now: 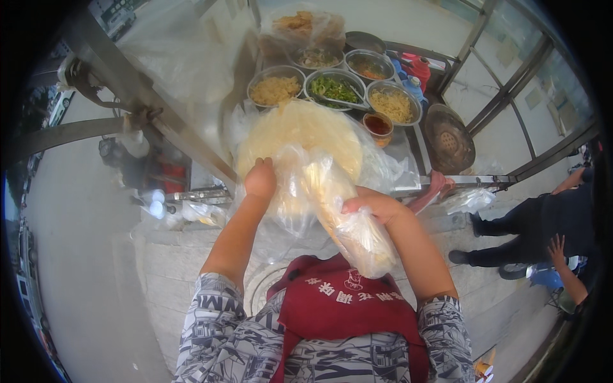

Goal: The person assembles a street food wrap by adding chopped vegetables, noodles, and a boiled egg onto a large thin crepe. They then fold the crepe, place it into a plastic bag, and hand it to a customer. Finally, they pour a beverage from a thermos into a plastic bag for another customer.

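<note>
My right hand [371, 203] grips a long rolled flatbread wrap [329, 198] in a clear plastic bag, held at a slant over my red apron [347, 301]. Curled fingers close my left hand [261, 179] at the loose clear plastic [292, 184] left of the wrap; its fingertips are hidden. Beneath and beyond both hands lies a broad stack of thin pale flatbreads [306, 127], under clear plastic film. Behind the stack stand metal bowls of chopped greens [333, 88], pale shreds [275, 90] and more shreds [391, 105], with tongs [342, 102] lying across the greens.
A cup of red sauce [378, 125] stands right of the flatbreads, near a dark round pan [449, 139]. Metal posts [158, 105] frame the cart on both sides. Bagged fried pieces [301, 24] sit at the back. Another person [541, 222] is at the right.
</note>
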Demonstrator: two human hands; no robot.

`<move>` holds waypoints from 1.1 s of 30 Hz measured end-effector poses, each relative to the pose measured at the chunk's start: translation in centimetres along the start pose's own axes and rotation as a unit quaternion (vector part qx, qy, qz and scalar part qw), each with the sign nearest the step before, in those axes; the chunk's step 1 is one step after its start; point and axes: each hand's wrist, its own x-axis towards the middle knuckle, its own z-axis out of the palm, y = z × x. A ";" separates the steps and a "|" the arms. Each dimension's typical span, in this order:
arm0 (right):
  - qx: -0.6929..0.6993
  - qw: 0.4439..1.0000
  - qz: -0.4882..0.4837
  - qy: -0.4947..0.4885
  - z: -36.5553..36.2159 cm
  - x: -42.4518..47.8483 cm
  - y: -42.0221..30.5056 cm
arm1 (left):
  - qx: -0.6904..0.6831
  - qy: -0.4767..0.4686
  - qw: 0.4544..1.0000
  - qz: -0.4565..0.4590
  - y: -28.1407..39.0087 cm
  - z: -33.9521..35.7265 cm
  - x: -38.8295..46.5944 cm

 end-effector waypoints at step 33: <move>0.349 0.862 -0.265 0.254 2.1 5.9 0.5 | -0.349 0.006 0.925 0.152 6.6 -13.2 -17.0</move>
